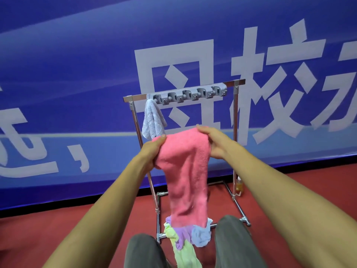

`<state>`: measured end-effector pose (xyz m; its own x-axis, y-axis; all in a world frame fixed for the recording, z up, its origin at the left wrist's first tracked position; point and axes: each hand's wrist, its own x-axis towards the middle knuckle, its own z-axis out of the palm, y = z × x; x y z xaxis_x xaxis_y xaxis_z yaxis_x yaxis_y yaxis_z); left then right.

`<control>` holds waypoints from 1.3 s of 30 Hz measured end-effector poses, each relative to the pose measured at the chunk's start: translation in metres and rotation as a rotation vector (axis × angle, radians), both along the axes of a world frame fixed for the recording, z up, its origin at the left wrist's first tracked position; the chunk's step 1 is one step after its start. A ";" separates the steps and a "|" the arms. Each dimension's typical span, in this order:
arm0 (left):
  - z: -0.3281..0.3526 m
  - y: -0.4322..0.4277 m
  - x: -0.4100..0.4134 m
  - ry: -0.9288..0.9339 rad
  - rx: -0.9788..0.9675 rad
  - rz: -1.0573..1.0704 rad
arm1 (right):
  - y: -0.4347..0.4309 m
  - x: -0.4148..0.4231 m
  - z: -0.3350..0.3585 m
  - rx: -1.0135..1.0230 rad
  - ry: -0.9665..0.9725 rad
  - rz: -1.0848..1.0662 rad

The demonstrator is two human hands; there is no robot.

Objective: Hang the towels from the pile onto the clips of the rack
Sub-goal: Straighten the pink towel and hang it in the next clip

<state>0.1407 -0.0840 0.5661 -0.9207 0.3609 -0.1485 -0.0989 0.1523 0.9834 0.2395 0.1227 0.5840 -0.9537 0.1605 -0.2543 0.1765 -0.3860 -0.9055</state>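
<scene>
Left hand: grips the pink towel at its top left corner, thumb on top, fingers curled beneath
Right hand: fingers closed on the top right corner
Pink towel: held up in front of the rack, hanging down to the pile
Clips: grey strip on the top bar, pale blue towel hanging at its left end
Pile: on the red floor at the rack's base
</scene>
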 end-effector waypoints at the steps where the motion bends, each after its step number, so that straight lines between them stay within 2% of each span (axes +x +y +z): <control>1: 0.002 -0.001 -0.001 0.024 -0.067 -0.003 | -0.002 -0.001 0.000 0.088 -0.063 0.068; 2: 0.004 0.000 -0.001 0.043 -0.110 0.000 | -0.005 0.001 0.000 0.181 -0.107 0.118; 3: 0.006 0.001 -0.002 0.044 -0.098 0.026 | -0.008 0.002 0.001 0.191 -0.116 0.163; 4: 0.008 0.002 -0.004 0.027 -0.032 0.066 | -0.008 0.002 0.002 0.168 -0.087 0.155; 6: 0.012 0.003 -0.008 -0.001 0.074 0.126 | -0.003 0.000 0.004 0.008 0.013 -0.020; 7: 0.014 0.001 -0.010 -0.004 0.068 0.139 | -0.001 0.001 0.006 -0.026 0.028 -0.045; 11: 0.015 -0.004 -0.019 -0.031 -0.066 0.123 | 0.000 0.007 0.010 0.103 -0.017 0.000; 15: 0.023 -0.013 -0.024 -0.014 -0.066 0.103 | 0.018 0.004 0.019 -0.018 0.066 -0.197; 19: 0.031 -0.018 -0.020 -0.050 -0.167 0.044 | 0.019 0.008 0.019 0.147 -0.003 -0.165; 22: 0.039 -0.023 -0.019 -0.080 -0.178 -0.022 | 0.027 0.007 0.028 0.101 0.081 -0.348; 24: 0.042 -0.024 -0.021 -0.088 -0.145 -0.026 | 0.035 0.005 0.030 0.111 0.068 -0.371; 27: 0.041 -0.025 -0.024 -0.049 -0.151 0.119 | 0.039 0.012 0.030 0.273 -0.030 -0.331; 30: 0.038 -0.031 -0.034 -0.054 -0.056 0.266 | 0.050 0.011 0.035 0.263 -0.029 -0.446; 34: 0.038 -0.038 -0.036 -0.026 0.007 0.267 | 0.061 0.017 0.031 0.504 -0.182 -0.394; 38: 0.040 -0.039 -0.031 0.034 -0.007 0.201 | 0.071 0.019 0.032 0.347 -0.104 -0.424; 39: 0.041 -0.039 -0.030 0.043 -0.001 0.212 | 0.073 0.019 0.033 0.359 -0.091 -0.431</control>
<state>0.1103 -0.1235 0.6073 -0.9814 0.1589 -0.1080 -0.0871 0.1333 0.9872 0.2589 0.1960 0.6173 -0.7598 0.6218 -0.1899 0.1542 -0.1114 -0.9817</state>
